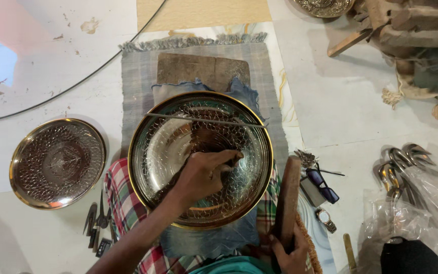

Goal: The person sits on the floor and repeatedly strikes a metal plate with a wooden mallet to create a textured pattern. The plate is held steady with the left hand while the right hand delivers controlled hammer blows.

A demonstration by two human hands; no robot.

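A thin dark engraving tool (231,158) is pinched in the closed left hand (204,175), its tip set on the large round engraved brass tray (200,158) beneath the grip. A dark wooden mallet (286,200) is clasped upright by the right hand (290,253), right of the tray. A smaller engraved brass plate (58,163) lies well left.
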